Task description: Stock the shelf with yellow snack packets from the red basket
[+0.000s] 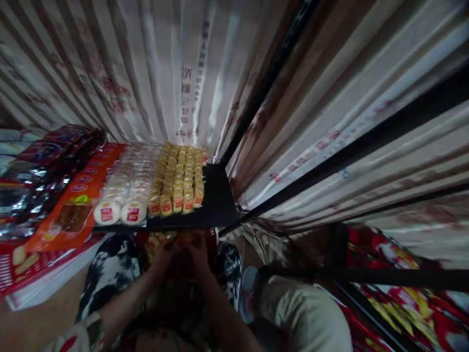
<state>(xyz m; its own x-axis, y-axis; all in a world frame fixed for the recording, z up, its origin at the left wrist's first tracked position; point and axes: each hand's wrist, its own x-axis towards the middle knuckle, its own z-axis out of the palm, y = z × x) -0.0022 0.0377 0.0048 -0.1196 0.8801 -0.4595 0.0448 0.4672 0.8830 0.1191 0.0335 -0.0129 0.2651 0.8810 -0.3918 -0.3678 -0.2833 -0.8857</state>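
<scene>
Wrapped yellow snack cakes (152,242) lie in a red basket (212,240) below the front edge of the black shelf (219,193), beside the left hand (164,253). The right hand (198,251) is near it; dimness hides whether either grips anything.

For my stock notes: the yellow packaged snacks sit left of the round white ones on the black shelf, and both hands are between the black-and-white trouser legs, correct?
Not left: the head view shows the yellow packaged snacks right of the round white ones. The rest stands.
</scene>
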